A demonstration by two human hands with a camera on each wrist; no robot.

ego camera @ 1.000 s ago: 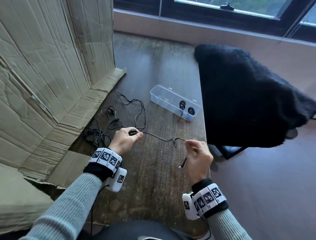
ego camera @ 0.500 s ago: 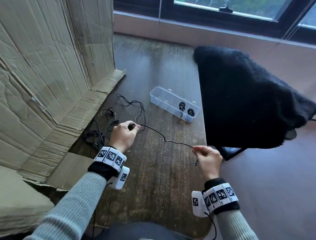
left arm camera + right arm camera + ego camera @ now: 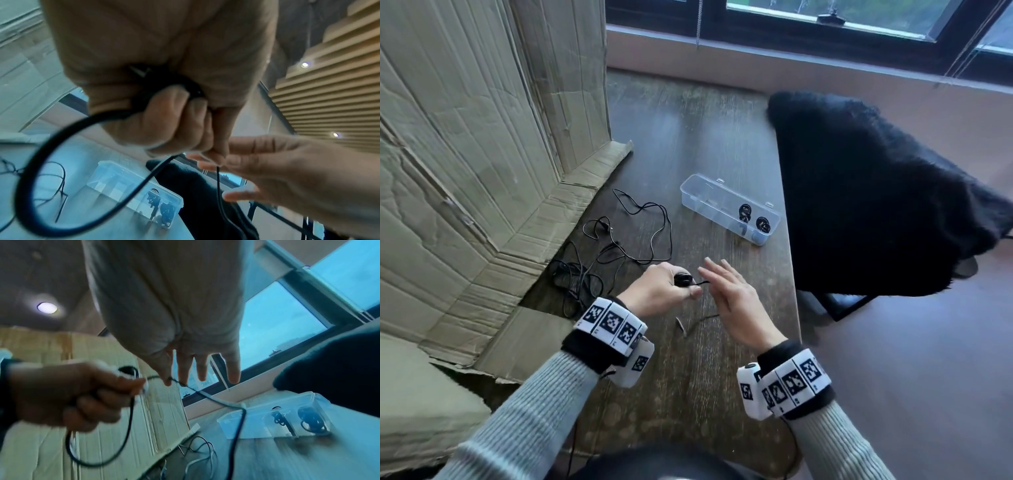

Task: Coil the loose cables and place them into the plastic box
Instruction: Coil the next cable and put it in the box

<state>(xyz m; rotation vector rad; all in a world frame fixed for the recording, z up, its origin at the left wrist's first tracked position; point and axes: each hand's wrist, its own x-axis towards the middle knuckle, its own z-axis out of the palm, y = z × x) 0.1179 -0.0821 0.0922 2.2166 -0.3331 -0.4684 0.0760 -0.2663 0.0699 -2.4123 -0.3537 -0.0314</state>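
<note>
Left hand [image 3: 659,291] grips the part-wound cable [image 3: 61,162] near the table's [image 3: 688,137] mid right edge, right hand [image 3: 736,305] spread w/ nothing pinched, so the slack tail could unwind before reaching the plastic box [image 3: 729,209].

Dark wooden table [image 3: 688,130], worn grain. On it, beyond the right hand [image 3: 736,308]: clear plastic box [image 3: 717,192], lid off, lying askew near the table's right edge, two coiled cables [image 3: 754,218] inside at its near end. Beyond and left of the left hand [image 3: 657,294]: tangle of loose black cables [image 3: 599,260] sprawled flat. Further left, a cardboard flap [image 3: 571,202] lies over the table's left side. Below the two hands, a cable end [image 3: 681,325] rests on the wood.
</note>
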